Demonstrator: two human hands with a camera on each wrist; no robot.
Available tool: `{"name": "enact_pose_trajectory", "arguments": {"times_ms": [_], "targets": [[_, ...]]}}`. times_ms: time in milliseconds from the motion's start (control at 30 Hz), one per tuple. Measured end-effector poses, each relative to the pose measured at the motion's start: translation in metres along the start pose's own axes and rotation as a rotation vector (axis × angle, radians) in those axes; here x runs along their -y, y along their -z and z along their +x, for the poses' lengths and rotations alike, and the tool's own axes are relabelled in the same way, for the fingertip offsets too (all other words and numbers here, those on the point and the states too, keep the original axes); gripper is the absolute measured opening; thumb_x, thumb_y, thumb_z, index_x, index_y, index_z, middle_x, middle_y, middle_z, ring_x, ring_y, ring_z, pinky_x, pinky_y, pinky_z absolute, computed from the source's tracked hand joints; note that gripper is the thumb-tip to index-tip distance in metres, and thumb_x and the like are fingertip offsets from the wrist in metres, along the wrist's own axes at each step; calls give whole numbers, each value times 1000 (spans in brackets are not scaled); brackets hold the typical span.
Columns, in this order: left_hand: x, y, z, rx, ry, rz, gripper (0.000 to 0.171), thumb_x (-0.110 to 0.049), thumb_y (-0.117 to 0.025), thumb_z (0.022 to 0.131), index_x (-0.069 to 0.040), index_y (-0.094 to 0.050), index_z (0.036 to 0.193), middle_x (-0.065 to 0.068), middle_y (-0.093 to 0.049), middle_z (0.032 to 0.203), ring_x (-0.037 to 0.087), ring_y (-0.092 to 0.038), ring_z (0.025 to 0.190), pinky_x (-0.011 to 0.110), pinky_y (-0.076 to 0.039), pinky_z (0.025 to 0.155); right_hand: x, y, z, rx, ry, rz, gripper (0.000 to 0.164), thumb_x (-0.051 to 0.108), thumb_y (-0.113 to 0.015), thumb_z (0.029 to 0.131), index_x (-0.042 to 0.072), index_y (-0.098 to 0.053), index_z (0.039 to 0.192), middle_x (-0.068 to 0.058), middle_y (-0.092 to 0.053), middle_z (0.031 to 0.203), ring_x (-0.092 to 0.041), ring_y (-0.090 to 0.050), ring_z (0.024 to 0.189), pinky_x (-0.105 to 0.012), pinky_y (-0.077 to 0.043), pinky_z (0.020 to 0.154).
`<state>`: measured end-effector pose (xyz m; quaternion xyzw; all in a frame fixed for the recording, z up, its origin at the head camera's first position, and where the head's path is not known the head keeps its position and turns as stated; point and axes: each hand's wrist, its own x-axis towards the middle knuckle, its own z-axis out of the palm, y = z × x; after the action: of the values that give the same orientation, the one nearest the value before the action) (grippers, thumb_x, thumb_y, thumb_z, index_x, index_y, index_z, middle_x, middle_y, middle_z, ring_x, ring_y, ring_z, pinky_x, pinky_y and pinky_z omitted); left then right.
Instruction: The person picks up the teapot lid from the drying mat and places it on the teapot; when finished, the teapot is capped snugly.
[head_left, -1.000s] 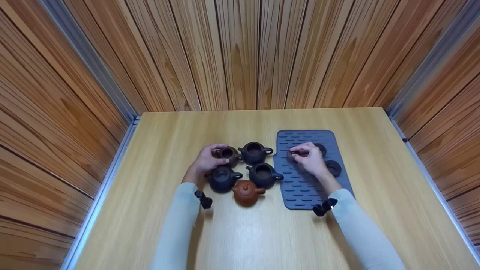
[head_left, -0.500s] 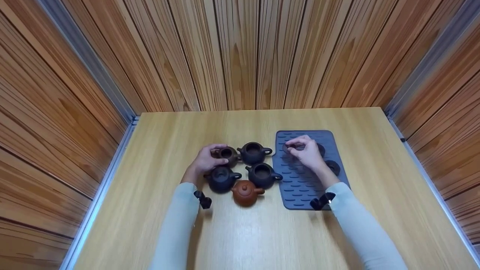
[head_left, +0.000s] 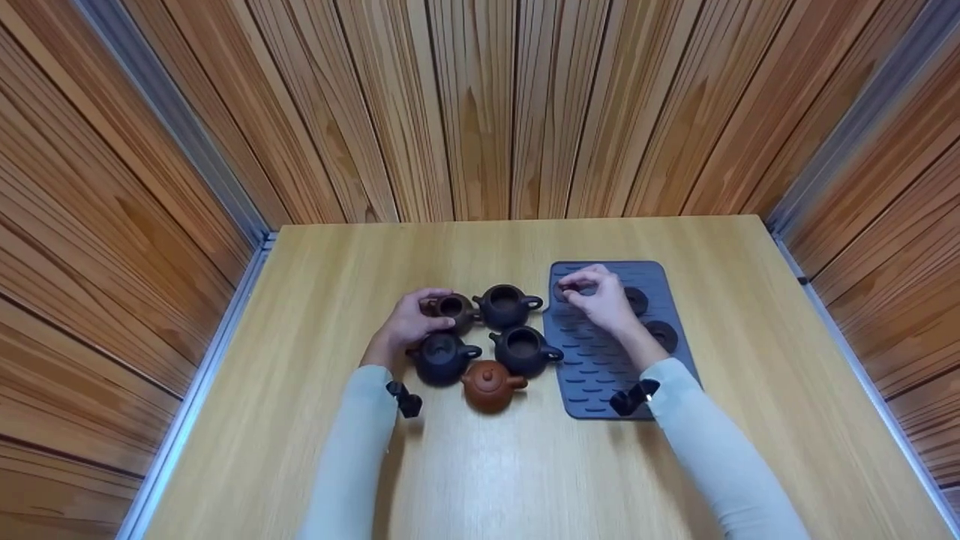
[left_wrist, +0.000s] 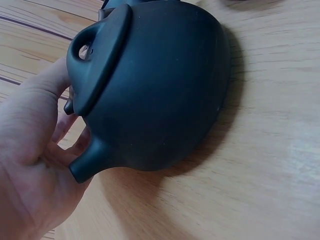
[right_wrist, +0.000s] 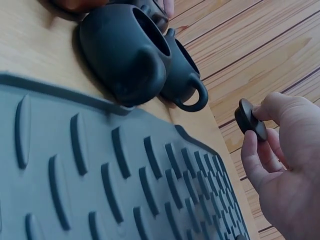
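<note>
My left hand [head_left: 407, 324] grips a small brown teapot [head_left: 463, 318], thumb on the near side and fingers on the far side; its round mouth is uncovered. Above the grey mat [head_left: 589, 375], my right hand [head_left: 604, 301] pinches a small dark lid [right_wrist: 246, 119] between thumb and fingertips, held clear of the mat. A black teapot with its lid on [left_wrist: 160, 90] fills the left wrist view, just in front of my left hand and hiding the brown one there. Two lidless black teapots [head_left: 504, 309] stand between my hands.
An orange-brown lidded teapot [head_left: 489, 388] stands nearest me in the group. Two dark lids [head_left: 663, 337] lie on the mat's right side, behind my right hand. Wooden panels [head_left: 480, 112] close off the back and sides of the table [head_left: 480, 480].
My right hand has lifted the lid and carried it left and slightly away from me, toward the mat's far left corner. My left hand stays on the brown teapot.
</note>
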<state>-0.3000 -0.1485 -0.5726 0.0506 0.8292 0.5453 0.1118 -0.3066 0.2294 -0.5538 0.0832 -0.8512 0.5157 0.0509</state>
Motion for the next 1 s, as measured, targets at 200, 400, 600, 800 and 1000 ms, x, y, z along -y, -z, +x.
{"name": "enact_pose_trajectory", "arguments": {"times_ms": [200,400,600,800,1000], "targets": [[0,0,1,0,2,-5,56,-1,-84,98,-5,-69,152,24,-65,157,40,-63,145,50,-45,129,9,-10,4,14,19,10,19,-3,-80,96,-1,-86,114,-20,-71,123,-25,-69,109,-47,-56,104],[0,0,0,-2,-5,-6,56,-1,-84,98,-5,-69,152,24,-64,158,40,-61,147,51,-43,131,19,-21,8,36,27,29,21,-3,-79,95,-3,-85,115,-20,-70,123,-26,-69,110,-48,-57,105],[-1,0,0,7,2,-13,56,0,-84,98,-5,-68,152,24,-67,155,38,-64,142,46,-47,125,28,-33,10,42,36,53,22,-4,-79,93,-3,-85,114,-18,-69,118,-27,-68,109,-53,-54,107],[0,1,1,15,-3,-16,57,0,-84,98,-4,-67,153,24,-68,154,38,-65,142,42,-49,122,39,-45,12,56,49,51,20,-4,-81,93,-3,-85,113,-18,-70,115,-31,-69,108,-57,-53,107],[-1,1,1,16,5,-22,58,1,-84,98,-5,-68,153,23,-69,154,38,-65,143,43,-50,123,51,-57,13,82,60,87,20,-4,-81,93,-3,-85,113,-17,-71,115,-28,-67,108,-53,-51,108]]}}
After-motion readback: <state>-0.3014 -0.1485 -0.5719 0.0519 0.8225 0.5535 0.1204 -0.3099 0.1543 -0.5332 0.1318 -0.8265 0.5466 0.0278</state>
